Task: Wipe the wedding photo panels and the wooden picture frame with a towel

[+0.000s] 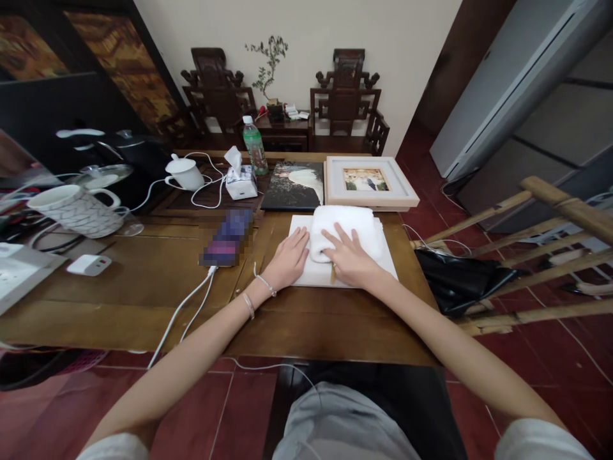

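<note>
White cloth (357, 222) lies under the right hand (351, 257), beside the left hand (288, 259).

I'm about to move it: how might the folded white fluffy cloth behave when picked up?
The folded white fluffy cloth looks soft and loosely folded, so it would probably sag or unfold if lifted by one edge. Its fluffy pile suggests it is fairly light for its bulk. Lying flat on the flat white panel, it would likely slide or bunch rather than roll.
</note>
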`<state>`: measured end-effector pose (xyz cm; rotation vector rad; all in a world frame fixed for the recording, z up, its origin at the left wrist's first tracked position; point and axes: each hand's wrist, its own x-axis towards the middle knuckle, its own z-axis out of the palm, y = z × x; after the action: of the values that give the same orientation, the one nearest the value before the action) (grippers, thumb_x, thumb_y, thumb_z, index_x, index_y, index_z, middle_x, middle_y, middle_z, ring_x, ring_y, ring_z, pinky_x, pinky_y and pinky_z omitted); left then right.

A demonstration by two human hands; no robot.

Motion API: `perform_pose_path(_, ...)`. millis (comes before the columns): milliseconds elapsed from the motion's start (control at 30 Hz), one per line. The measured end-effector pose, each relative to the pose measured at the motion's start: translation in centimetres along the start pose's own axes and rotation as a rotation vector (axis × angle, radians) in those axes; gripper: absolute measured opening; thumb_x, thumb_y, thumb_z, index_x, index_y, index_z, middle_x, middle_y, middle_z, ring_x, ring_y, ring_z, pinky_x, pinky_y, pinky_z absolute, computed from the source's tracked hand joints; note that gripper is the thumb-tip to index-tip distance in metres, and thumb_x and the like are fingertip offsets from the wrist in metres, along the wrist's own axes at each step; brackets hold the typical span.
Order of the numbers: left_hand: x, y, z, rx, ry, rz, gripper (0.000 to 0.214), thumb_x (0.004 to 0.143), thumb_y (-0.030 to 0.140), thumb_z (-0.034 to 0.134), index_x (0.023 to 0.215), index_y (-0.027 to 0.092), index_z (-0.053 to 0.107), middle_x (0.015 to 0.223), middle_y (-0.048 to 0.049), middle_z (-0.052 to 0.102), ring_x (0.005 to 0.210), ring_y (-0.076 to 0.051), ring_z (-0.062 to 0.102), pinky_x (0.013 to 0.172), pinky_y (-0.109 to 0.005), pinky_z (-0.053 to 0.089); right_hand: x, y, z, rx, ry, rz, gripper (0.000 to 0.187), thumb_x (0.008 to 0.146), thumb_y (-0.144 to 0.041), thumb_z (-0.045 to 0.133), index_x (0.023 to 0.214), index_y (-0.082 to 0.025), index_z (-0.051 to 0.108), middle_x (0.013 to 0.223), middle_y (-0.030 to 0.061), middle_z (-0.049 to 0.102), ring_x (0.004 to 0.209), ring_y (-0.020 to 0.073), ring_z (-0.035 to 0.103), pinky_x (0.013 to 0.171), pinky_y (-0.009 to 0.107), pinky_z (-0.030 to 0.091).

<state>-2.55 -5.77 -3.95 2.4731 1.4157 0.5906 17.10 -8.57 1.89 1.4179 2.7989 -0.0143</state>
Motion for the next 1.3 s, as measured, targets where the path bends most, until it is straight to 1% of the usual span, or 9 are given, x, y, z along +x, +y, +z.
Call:
perform_pose_path(233, 0.0, 0.0, -0.1, -0.002, 0.001, 0.006, 0.051, 0.095, 0.026, 0.028, 0.142, 0.009, 0.037, 0.152, -0.0161, 0.034, 0.144, -0.025, 0.025, 0.115, -0.047, 0.025, -6.7, -4.9, -0.1, 0.021, -0.01, -0.096, 0.036, 0.082, -0.009, 0.047, 0.11, -0.017, 0.07, 0.154, 0.0148, 0.03, 0.142, 0.0448, 0.012, 0.105, 0.072, 0.019)
perform_pose_path(333, -0.1, 0.0, -0.1, -0.005, -0.004, 0.017, 0.05, 0.095, 0.025, 0.028, 0.143, 0.011, 0.037, 0.152, -0.015, 0.034, 0.144, -0.025, 0.024, 0.115, -0.047, 0.025, -7.8, -5.8, -0.5, 0.044, -0.026, -0.099, 0.033, 0.083, -0.011, 0.048, 0.107, -0.018, 0.071, 0.154, 0.0137, 0.031, 0.141, 0.0449, 0.015, 0.105, 0.072, 0.021)
perform_pose_path(500, 0.0, 0.0, -0.2, -0.047, 0.026, 0.019, 0.05, 0.094, 0.026, 0.031, 0.139, 0.007, 0.042, 0.151, -0.0168, 0.037, 0.143, -0.027, 0.027, 0.115, -0.049, 0.027, -5.2, -4.0, -0.9, 0.025, -0.025, -0.032, 0.041, 0.084, -0.007, 0.04, 0.114, -0.017, 0.067, 0.152, 0.013, 0.035, 0.142, 0.0416, 0.018, 0.106, 0.069, 0.023)
perform_pose_path(600, 0.1, 0.0, -0.6, -0.169, 0.095, 0.016, 0.045, 0.093, 0.028, 0.035, 0.131, 0.012, 0.052, 0.143, -0.0142, 0.049, 0.138, -0.027, 0.037, 0.113, -0.049, 0.031, -2.0, -2.4, -1.1, -0.005, -0.037, 0.043, 0.047, 0.082, -0.006, 0.041, 0.122, -0.016, 0.062, 0.153, 0.0143, 0.033, 0.142, 0.0423, 0.017, 0.105, 0.07, 0.024)
perform_pose_path(733, 0.4, 0.2, -1.5, -0.406, 0.252, -0.134, 0.042, 0.096, 0.034, 0.034, 0.123, 0.015, 0.059, 0.128, -0.0105, 0.063, 0.121, -0.024, 0.057, 0.108, -0.042, 0.041, 1.9, -1.9, -1.2, -0.023, -0.068, 0.116, 0.049, 0.082, -0.008, 0.043, 0.129, -0.014, 0.057, 0.152, 0.0191, 0.031, 0.139, 0.0492, 0.018, 0.099, 0.076, 0.025)
perform_pose_path(833, 0.5, 0.0, -1.6, -0.59, 0.343, -0.251, 0.048, 0.099, 0.042, 0.028, 0.126, 0.015, 0.056, 0.131, -0.0098, 0.061, 0.121, -0.022, 0.057, 0.106, -0.039, 0.043, 3.2, -2.9, -0.6, -0.043, -0.037, 0.092, 0.045, 0.086, -0.011, 0.04, 0.127, -0.016, 0.06, 0.152, 0.0186, 0.032, 0.139, 0.0493, 0.018, 0.098, 0.077, 0.023)
perform_pose_path(1033, 0.5, -0.2, -1.2, -0.665, 0.442, -0.239, 0.056, 0.101, 0.048, 0.017, 0.138, 0.016, 0.045, 0.144, -0.0093, 0.049, 0.131, -0.021, 0.047, 0.11, -0.04, 0.038, -0.7, -4.9, -0.3, -0.011, 0.033, -0.224, 0.039, 0.086, -0.011, 0.043, 0.116, -0.019, 0.066, 0.15, 0.0134, 0.038, 0.14, 0.0416, 0.021, 0.105, 0.071, 0.02)
perform_pose_path(1133, 0.3, 0.8, -1.5, -0.579, 0.44, -0.172, 0.056, 0.1, 0.047, 0.019, 0.136, 0.014, 0.048, 0.143, -0.0104, 0.05, 0.132, -0.02, 0.046, 0.113, -0.04, 0.033, -3.7, -4.7, -1.2, 0.045, -0.027, -0.329, 0.037, 0.084, -0.011, 0.045, 0.111, -0.02, 0.068, 0.147, 0.0104, 0.044, 0.14, 0.0375, 0.025, 0.108, 0.066, 0.023)
perform_pose_path(1300, -0.1, 1.9, -1.1, -0.38, 0.31, -0.079, 0.055, 0.099, 0.043, 0.023, 0.136, 0.009, 0.047, 0.145, -0.014, 0.046, 0.137, -0.021, 0.039, 0.117, -0.04, 0.028, -4.9, -2.5, -2.2, 0.082, -0.053, -0.187, 0.041, 0.08, -0.007, 0.044, 0.112, -0.017, 0.066, 0.142, 0.0114, 0.05, 0.14, 0.0321, 0.03, 0.111, 0.057, 0.023)
